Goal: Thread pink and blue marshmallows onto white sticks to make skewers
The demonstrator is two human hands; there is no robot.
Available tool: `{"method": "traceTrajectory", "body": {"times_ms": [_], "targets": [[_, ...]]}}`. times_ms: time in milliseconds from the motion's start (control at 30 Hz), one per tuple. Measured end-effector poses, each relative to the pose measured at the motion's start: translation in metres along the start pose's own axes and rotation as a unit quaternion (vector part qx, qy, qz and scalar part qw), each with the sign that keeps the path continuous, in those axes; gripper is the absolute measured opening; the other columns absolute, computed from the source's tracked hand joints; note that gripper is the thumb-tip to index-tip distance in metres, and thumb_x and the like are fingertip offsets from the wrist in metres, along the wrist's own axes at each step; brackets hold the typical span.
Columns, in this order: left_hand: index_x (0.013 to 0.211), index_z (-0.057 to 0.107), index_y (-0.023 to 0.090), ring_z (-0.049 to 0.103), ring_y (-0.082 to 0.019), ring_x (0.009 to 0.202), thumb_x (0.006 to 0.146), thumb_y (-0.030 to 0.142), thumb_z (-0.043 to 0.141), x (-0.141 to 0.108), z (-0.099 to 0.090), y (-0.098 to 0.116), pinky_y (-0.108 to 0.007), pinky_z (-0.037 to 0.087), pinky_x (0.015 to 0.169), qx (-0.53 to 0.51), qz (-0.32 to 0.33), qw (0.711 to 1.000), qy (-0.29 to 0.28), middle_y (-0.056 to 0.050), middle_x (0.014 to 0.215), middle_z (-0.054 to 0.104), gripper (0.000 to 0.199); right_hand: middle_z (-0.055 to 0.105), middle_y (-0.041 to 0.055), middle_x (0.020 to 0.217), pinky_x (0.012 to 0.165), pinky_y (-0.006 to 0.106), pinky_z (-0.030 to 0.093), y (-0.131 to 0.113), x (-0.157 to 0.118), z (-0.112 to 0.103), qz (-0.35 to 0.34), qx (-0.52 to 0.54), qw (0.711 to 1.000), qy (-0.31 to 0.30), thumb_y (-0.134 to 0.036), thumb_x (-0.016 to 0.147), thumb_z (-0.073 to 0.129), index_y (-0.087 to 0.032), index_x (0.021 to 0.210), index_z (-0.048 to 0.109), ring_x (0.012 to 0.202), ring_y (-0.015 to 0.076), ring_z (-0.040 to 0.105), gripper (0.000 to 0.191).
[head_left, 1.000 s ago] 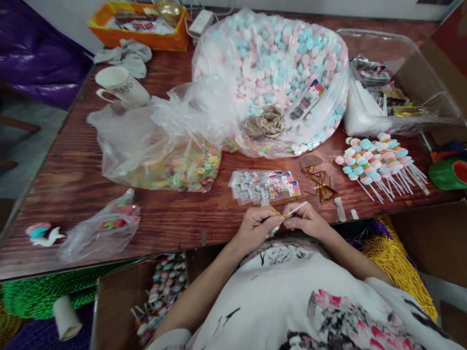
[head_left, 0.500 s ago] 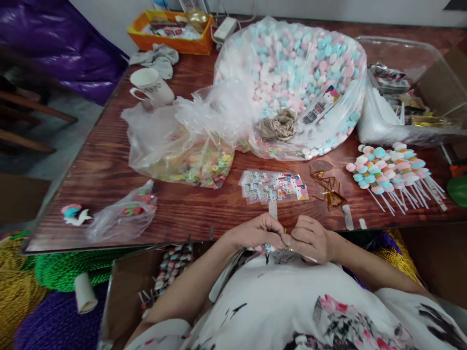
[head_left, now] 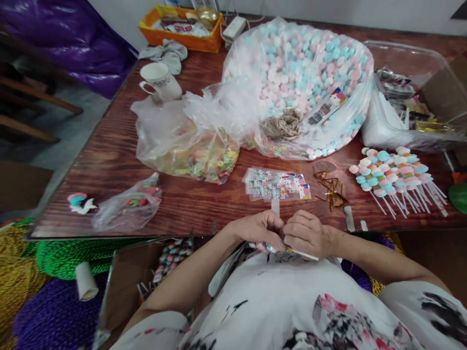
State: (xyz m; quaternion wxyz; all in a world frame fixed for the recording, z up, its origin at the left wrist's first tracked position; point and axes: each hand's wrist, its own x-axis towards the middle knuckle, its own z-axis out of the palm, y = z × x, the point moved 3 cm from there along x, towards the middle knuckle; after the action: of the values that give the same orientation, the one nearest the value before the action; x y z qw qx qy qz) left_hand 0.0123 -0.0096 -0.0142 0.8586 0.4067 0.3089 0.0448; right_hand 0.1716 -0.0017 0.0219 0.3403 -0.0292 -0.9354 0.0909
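At the table's front edge my left hand (head_left: 260,229) is closed on a wrapped candy stick (head_left: 261,247), whose pink and blue pieces show below the fingers. My right hand (head_left: 305,234) touches it, fingers curled around the stick end, and a white stick (head_left: 305,254) pokes out beneath. The fingertips partly hide a bit of gold tie. Just beyond lie printed clear sleeves (head_left: 277,184) in a fanned stack and loose gold twist ties (head_left: 331,189). Candy skewers on white sticks (head_left: 394,172) are piled at the right.
A big bag of pastel candies (head_left: 299,73), a bag of colourful gummies (head_left: 197,150), a white mug (head_left: 160,80) and an orange tray (head_left: 178,39) stand farther back. A small bag (head_left: 127,204) lies left, a clear bin (head_left: 408,138) right. Below the table is a cardboard box (head_left: 126,282).
The view has shifted slightly, moving the table items rightward. My right hand's fingers have curled more over the stick, and more of the white stick shows below them.
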Motion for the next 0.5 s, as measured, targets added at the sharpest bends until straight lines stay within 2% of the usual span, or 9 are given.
{"method": "traceTrajectory", "body": {"times_ms": [100,167,200,267,333,400,433,467,500], "targets": [[0.077,0.07,0.011,0.049,-0.008,0.054,0.062,0.047,0.082,-0.006,-0.015,0.001,-0.017,0.041,0.048,0.078,0.034,0.996,-0.041,0.001,0.063,0.062,0.041,0.065,0.0067,0.079,0.064,0.032,0.039,-0.002,0.007,-0.004,-0.003,-0.01,1.0,0.004,-0.015,0.091,0.043,-0.015,0.08,0.059,0.068,0.0154,0.053,0.02],[0.08,0.071,0.011,0.051,-0.009,0.057,0.064,0.048,0.08,-0.015,-0.031,0.005,-0.019,0.042,0.053,0.141,0.028,0.989,-0.036,0.0,0.066,0.064,0.041,0.062,0.0042,0.073,0.06,0.032,0.034,-0.004,0.01,-0.005,-0.009,-0.038,0.999,-0.025,-0.014,0.088,0.048,-0.015,0.078,0.058,0.062,0.0145,0.05,0.014],[0.081,0.071,0.011,0.052,-0.01,0.058,0.064,0.047,0.08,-0.021,-0.038,0.01,-0.019,0.042,0.054,0.175,0.026,0.984,-0.01,0.0,0.066,0.065,0.041,0.061,0.003,0.07,0.059,0.032,0.032,-0.005,0.011,-0.005,-0.013,-0.055,0.997,-0.046,-0.014,0.087,0.051,-0.016,0.077,0.058,0.06,0.0143,0.048,0.012],[0.082,0.071,0.012,0.055,-0.011,0.061,0.065,0.044,0.08,-0.038,-0.046,0.028,-0.02,0.044,0.057,0.26,0.059,0.959,0.094,0.0,0.07,0.067,0.036,0.058,0.0015,0.067,0.058,0.032,0.03,-0.004,0.012,-0.002,-0.013,-0.087,0.992,-0.091,-0.016,0.087,0.052,-0.017,0.075,0.056,0.057,0.0147,0.046,0.013],[0.082,0.07,0.014,0.059,-0.012,0.068,0.072,0.038,0.076,-0.057,-0.036,0.056,-0.022,0.045,0.064,0.377,0.157,0.884,0.229,-0.001,0.074,0.068,0.026,0.056,0.0018,0.065,0.059,0.033,0.03,0.004,0.012,0.001,-0.001,-0.106,0.988,-0.111,-0.017,0.088,0.049,-0.018,0.074,0.056,0.058,0.0158,0.045,0.015],[0.08,0.068,0.017,0.059,-0.013,0.071,0.082,0.032,0.068,-0.071,-0.004,0.079,-0.024,0.045,0.068,0.51,0.283,0.745,0.324,-0.002,0.075,0.067,0.015,0.056,0.0032,0.065,0.061,0.033,0.032,0.018,0.015,0.001,0.037,-0.11,0.988,-0.099,-0.015,0.086,0.045,-0.017,0.075,0.056,0.06,0.0169,0.046,0.016],[0.079,0.067,0.018,0.058,-0.014,0.072,0.084,0.029,0.064,-0.072,0.016,0.084,-0.026,0.045,0.07,0.578,0.333,0.667,0.331,-0.002,0.075,0.066,0.012,0.056,0.0037,0.065,0.061,0.033,0.033,0.027,0.017,-0.001,0.067,-0.105,0.989,-0.083,-0.014,0.084,0.044,-0.017,0.076,0.056,0.06,0.0171,0.046,0.015],[0.078,0.067,0.019,0.057,-0.014,0.071,0.086,0.026,0.061,-0.068,0.035,0.083,-0.028,0.045,0.07,0.637,0.37,0.603,0.305,-0.003,0.075,0.066,0.011,0.056,0.0037,0.065,0.06,0.032,0.033,0.036,0.02,-0.005,0.104,-0.096,0.988,-0.062,-0.013,0.082,0.043,-0.017,0.076,0.056,0.06,0.0171,0.045,0.014],[0.079,0.066,0.021,0.056,-0.015,0.07,0.086,0.023,0.059,-0.06,0.049,0.079,-0.03,0.044,0.07,0.678,0.39,0.563,0.267,-0.002,0.076,0.066,0.011,0.056,0.0034,0.064,0.059,0.031,0.033,0.043,0.024,-0.009,0.144,-0.08,0.985,-0.041,-0.012,0.08,0.043,-0.017,0.075,0.055,0.06,0.0167,0.045,0.014]]}}
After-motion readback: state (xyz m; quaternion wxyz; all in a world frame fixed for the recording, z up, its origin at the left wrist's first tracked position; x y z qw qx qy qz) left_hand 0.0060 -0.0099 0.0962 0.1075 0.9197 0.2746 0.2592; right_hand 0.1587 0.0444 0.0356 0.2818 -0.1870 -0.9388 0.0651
